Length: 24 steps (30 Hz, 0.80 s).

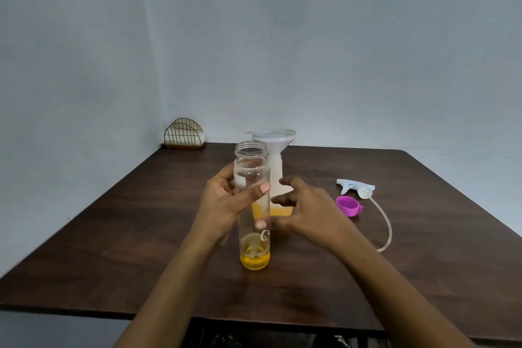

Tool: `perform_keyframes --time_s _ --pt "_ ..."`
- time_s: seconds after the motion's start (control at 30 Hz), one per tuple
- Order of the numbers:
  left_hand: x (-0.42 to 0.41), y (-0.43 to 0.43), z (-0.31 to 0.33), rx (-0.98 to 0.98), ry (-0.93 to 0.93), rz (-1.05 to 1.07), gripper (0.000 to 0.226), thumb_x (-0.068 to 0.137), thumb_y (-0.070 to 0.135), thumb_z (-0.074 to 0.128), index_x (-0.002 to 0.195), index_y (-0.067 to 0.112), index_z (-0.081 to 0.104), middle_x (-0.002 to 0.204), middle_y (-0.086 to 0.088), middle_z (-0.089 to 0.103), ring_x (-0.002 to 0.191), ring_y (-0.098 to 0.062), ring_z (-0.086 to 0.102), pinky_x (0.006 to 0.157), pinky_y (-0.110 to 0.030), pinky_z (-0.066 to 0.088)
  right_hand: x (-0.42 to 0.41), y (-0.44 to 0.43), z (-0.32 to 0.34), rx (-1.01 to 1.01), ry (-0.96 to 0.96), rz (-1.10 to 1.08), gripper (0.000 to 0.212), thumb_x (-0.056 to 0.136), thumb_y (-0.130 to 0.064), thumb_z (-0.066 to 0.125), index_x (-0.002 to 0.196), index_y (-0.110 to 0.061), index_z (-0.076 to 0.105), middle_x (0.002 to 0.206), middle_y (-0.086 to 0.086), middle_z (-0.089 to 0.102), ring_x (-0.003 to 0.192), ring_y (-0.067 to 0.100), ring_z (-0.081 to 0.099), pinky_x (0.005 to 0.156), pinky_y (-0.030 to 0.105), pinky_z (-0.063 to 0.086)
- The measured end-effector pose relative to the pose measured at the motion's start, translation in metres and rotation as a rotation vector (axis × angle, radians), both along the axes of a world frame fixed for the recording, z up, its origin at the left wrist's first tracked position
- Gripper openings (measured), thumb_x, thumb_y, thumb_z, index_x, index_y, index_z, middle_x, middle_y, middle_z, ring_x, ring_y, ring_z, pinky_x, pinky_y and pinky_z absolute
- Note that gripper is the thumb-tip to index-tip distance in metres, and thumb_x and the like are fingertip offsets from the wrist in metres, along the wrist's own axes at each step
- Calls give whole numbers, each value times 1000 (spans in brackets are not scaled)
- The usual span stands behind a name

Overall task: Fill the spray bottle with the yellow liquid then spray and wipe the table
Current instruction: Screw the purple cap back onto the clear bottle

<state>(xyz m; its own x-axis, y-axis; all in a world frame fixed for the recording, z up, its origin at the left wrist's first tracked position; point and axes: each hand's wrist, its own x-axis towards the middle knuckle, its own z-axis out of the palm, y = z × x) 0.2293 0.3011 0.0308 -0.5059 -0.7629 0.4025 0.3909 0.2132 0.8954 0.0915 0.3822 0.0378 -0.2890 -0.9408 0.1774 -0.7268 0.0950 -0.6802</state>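
Note:
A clear bottle [253, 246] stands upright near the table's middle with a little yellow liquid at its bottom and no cap. My left hand [226, 206] grips its upper part. Right behind it stands the white spray bottle [275, 175] with a white funnel [273, 137] in its neck and yellow liquid low inside. My right hand [305, 210] hovers beside the two bottles with fingers spread, holding nothing. The white spray head [356, 187] with its long tube lies on the table to the right.
A purple cap [348, 205] lies next to the spray head. A gold wire napkin holder [184, 134] with white napkins stands at the back left corner. The dark wooden table [113, 234] meets the walls at the back and left.

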Motion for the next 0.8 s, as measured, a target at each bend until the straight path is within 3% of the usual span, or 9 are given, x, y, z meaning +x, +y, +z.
perform_keyframes --time_s 0.1,0.2,0.33,0.47,0.63,0.7,0.8 --pt "-1 -3 -3 5 3 -2 46 63 8 72 108 9 63 93 -2 75 86 -14 71 69 -22 55 -43 7 6 -1 -16 -64 67 64 -41 82 122 -24 54 113 -7 66 101 5 61 87 25 49" --pt "-5 -2 -7 -17 4 -3 41 65 6 72 105 11 64 90 0 75 86 -12 71 70 -20 54 -103 0 2 122 247 -204 51 76 -35 75 121 -19 55 120 -2 62 106 13 58 84 25 43" --pt "-8 -4 -13 -25 33 3 35 64 8 78 97 16 68 88 -1 75 85 -13 71 70 -22 54 -160 -20 -25 441 462 -203 55 81 -26 69 131 -21 47 136 2 52 117 23 51 93 29 41" --pt "-11 -4 -16 4 79 -29 29 62 9 76 89 16 69 83 -2 75 81 -11 71 67 -21 54 -167 -35 -35 572 513 -128 62 77 -30 73 132 -22 45 135 1 50 120 23 48 92 30 41" --pt "-13 -3 -16 32 96 -62 37 58 0 79 91 10 64 79 0 75 74 -10 71 61 -20 55 -159 -38 -26 533 470 -157 53 70 -31 78 117 -22 55 118 3 60 97 21 55 79 29 46" --pt "-13 -5 -17 33 103 -67 38 56 11 79 92 11 64 81 -1 76 75 -11 71 62 -21 55 -145 -29 -9 440 338 -143 47 70 -30 77 109 -15 56 103 8 63 79 19 56 68 30 48" --pt "-13 -8 -20 58 110 -69 44 51 25 76 91 12 65 82 -2 75 75 -12 71 64 -23 56 -107 -2 32 234 16 -58 52 56 -46 77 90 -15 55 86 11 66 65 19 59 61 35 47"
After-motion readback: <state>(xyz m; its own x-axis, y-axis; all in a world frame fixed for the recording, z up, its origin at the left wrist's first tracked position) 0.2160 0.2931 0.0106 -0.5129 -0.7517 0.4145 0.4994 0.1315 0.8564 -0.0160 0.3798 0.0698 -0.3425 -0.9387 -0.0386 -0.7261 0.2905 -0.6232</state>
